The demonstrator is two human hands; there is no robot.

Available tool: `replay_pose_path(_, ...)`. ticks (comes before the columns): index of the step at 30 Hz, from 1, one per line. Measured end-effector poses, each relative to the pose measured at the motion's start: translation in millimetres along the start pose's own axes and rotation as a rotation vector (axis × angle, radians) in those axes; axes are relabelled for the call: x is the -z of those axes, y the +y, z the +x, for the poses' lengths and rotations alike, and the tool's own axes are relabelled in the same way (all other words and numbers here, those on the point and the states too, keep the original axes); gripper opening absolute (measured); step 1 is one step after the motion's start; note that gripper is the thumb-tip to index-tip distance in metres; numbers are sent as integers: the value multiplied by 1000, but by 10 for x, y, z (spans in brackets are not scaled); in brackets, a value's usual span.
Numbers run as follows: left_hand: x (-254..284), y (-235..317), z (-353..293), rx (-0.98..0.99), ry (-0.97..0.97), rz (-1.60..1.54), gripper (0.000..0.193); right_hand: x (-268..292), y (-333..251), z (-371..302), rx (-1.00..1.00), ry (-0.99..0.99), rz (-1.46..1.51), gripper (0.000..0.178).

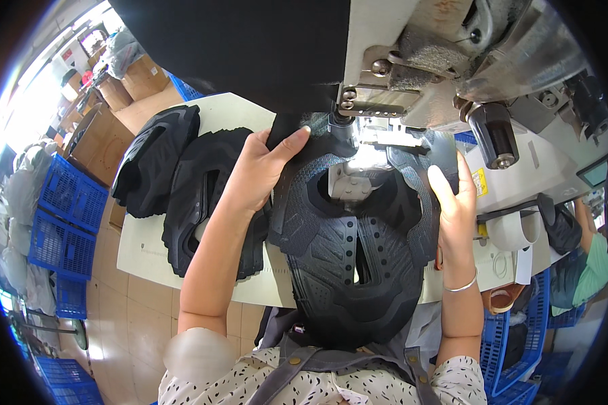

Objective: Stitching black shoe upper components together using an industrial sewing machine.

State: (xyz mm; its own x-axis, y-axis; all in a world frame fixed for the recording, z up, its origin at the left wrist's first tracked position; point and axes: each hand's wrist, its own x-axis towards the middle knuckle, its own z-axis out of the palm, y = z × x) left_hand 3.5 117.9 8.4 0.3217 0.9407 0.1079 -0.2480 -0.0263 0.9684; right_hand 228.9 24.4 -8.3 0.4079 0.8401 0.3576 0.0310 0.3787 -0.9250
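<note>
A black shoe upper (358, 290) with a patterned overlay and two rows of eyelets lies toe towards me at the sewing machine (402, 64). My left hand (267, 165) grips the upper's far left edge, thumb on top and fingers beneath. On the far right edge, my right hand (456, 199) pinches the upper in the same way. Between my hands the heel opening surrounds the machine's metal post (350, 183), under a bright light. The needle area is partly hidden by the machine head and glare.
Left on the pale table (142, 246) lie stacks of black shoe uppers (159, 158). Blue crates (64, 223) and cardboard boxes (101, 145) stand beyond it. A black knob (493, 135) hangs from the machine, above a white cup-like piece (513, 233). Another person's green sleeve (593, 266) shows far right.
</note>
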Motion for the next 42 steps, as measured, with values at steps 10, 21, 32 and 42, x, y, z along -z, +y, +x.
replay_pose_path(10,975,19,-144,-88,326,-20,25,215,254,235,-172,-215,-59,23)
replay_pose_path(21,2469,-363,-1060,287,561,666,30,368,509,-141,130,-214,-845,26)
replay_pose_path(32,1061,-268,-947,-448,497,1462,57,425,558,-169,-129,27,-191,10)
replay_pose_path(42,106,-472,-1335,-440,-213,1264,77,202,-172,-786,-607,-278,373,48)
